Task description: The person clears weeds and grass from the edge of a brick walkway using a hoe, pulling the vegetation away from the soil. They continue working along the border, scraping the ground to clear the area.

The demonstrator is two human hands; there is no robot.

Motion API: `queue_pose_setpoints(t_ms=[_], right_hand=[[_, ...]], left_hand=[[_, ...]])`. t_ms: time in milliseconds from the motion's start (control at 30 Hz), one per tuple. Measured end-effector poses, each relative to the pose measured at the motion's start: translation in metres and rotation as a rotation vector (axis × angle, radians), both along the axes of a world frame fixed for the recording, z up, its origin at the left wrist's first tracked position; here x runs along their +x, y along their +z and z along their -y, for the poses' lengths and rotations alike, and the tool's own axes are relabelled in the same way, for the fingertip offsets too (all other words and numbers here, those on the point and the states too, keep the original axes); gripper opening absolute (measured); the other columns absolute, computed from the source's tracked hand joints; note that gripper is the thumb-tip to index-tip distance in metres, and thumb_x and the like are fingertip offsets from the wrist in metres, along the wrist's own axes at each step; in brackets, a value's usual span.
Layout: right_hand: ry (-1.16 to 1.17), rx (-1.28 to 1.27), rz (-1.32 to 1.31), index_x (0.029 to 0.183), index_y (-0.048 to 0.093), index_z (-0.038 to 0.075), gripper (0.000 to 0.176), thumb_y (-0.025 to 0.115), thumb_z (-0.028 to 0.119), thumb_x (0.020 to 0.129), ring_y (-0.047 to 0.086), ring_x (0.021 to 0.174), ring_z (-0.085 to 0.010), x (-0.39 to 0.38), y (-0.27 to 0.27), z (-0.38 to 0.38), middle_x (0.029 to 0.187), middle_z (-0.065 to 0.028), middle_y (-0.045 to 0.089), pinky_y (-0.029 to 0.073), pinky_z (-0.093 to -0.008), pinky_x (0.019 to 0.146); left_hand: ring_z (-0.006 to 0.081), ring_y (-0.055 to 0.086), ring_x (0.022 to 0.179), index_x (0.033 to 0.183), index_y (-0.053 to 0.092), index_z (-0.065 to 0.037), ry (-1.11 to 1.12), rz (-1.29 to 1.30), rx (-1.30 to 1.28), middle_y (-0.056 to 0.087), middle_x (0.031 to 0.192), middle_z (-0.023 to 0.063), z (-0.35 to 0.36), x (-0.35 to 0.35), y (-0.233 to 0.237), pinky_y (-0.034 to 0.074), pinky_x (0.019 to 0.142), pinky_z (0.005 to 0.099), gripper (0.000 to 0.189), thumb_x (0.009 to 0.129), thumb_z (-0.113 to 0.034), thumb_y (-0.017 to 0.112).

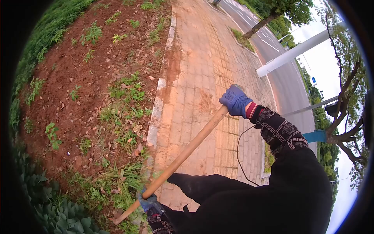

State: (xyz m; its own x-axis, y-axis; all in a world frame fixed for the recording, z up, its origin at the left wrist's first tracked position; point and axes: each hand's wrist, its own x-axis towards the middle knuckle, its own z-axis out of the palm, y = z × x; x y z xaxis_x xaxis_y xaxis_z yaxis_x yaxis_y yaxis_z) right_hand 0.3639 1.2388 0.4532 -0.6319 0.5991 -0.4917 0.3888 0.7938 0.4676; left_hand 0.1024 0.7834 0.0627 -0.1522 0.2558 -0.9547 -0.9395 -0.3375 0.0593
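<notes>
Looks like the wooden pole (183, 154) should handle stiff, moderately light; best held at two spread points. Right hand (235, 101) is fisted round its upper end; left hand (150, 203) meets it lower down, finger closure hidden, can't tell. Long axis slants over the brick path (191, 97), low end pointing lower-left into grass (120, 177).

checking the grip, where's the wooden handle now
In the head view, the wooden handle slants from the right hand near centre across the left hand to lower-left grass.
</notes>
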Motion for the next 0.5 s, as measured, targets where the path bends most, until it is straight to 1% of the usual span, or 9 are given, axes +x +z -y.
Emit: queue_pose_setpoints(t_ms=[33,100,167,267,333,367,400,467,500], right_hand=[[-0.054,-0.020,0.067,0.076,0.065,0.017,0.012,0.070,0.020,0.066,0.066,0.069,-0.0257,0.002,-0.006,0.008,0.068,-0.0046,0.064,0.045,-0.0409,0.070],[-0.093,-0.083,0.040,0.075,0.065,0.017,0.012,0.070,0.019,0.066,0.066,0.070,-0.0253,0.026,-0.040,0.018,0.068,-0.0044,0.065,0.045,-0.0412,0.070],[-0.069,-0.137,-0.007,0.075,0.065,0.017,0.011,0.070,0.019,0.065,0.066,0.069,-0.0249,0.045,-0.079,0.037,0.068,-0.0037,0.065,0.045,-0.0411,0.070],[-0.106,-0.301,0.024,0.078,0.066,0.017,0.012,0.070,0.018,0.066,0.067,0.072,-0.0233,0.040,-0.120,0.070,0.072,-0.0037,0.066,0.047,-0.0416,0.065],[-0.133,-0.478,0.072,0.081,0.067,0.019,0.015,0.070,0.019,0.066,0.068,0.075,-0.0251,0.036,-0.146,0.086,0.074,-0.0044,0.067,0.049,-0.0404,0.068],[-0.144,-0.586,0.104,0.082,0.067,0.019,0.016,0.070,0.020,0.066,0.068,0.075,-0.0259,0.028,-0.153,0.090,0.074,-0.0047,0.067,0.049,-0.0399,0.070],[-0.141,-0.592,0.107,0.082,0.067,0.019,0.016,0.070,0.020,0.066,0.068,0.075,-0.0259,0.020,-0.157,0.091,0.074,-0.0047,0.067,0.049,-0.0399,0.070],[-0.247,-0.777,0.266,0.084,0.066,0.019,0.016,0.070,0.022,0.068,0.067,0.075,-0.0270,0.001,-0.149,0.096,0.074,-0.0052,0.067,0.050,-0.0396,0.071],[-0.245,-0.781,0.266,0.084,0.066,0.019,0.016,0.070,0.022,0.068,0.067,0.075,-0.0270,-0.002,-0.143,0.096,0.074,-0.0052,0.067,0.050,-0.0396,0.071]], left_hand=[[0.0249,0.053,0.112,0.125,0.050,-0.005,-0.010,-0.008,-0.007,0.053,0.125,0.0124,0.006,0.000,-0.002,0.047,0.094,0.0357,0.047,0.090,-0.036,0.053],[0.0256,0.053,0.113,0.126,0.049,-0.005,-0.027,-0.028,-0.031,0.053,0.126,0.0131,0.029,-0.004,-0.007,0.046,0.095,0.0363,0.049,0.091,-0.038,0.053],[0.0262,0.052,0.114,0.127,0.048,-0.004,-0.037,-0.062,-0.064,0.052,0.126,0.0139,0.060,-0.011,-0.005,0.046,0.095,0.0370,0.050,0.091,-0.039,0.053],[0.0273,0.051,0.116,0.128,0.048,-0.004,-0.042,-0.113,-0.128,0.051,0.128,0.0149,0.104,-0.022,0.005,0.046,0.096,0.0379,0.052,0.091,-0.041,0.053],[0.0279,0.051,0.117,0.128,0.047,-0.004,-0.052,-0.146,-0.181,0.050,0.129,0.0157,0.128,-0.027,0.016,0.045,0.097,0.0385,0.054,0.091,-0.042,0.053],[0.0283,0.050,0.118,0.129,0.047,-0.003,-0.054,-0.148,-0.197,0.050,0.129,0.0160,0.136,-0.028,0.021,0.045,0.097,0.0388,0.054,0.091,-0.042,0.053],[0.0286,0.050,0.118,0.129,0.046,-0.003,-0.052,-0.156,-0.209,0.050,0.130,0.0164,0.140,-0.029,0.025,0.045,0.097,0.0391,0.055,0.091,-0.043,0.053],[0.0293,0.049,0.119,0.130,0.046,-0.003,-0.056,-0.155,-0.209,0.049,0.131,0.0171,0.143,-0.028,0.031,0.044,0.098,0.0397,0.057,0.092,-0.044,0.053],[0.0296,0.049,0.120,0.130,0.046,-0.003,-0.053,-0.151,-0.205,0.049,0.131,0.0175,0.141,-0.029,0.030,0.044,0.098,0.0400,0.057,0.092,-0.045,0.053]])
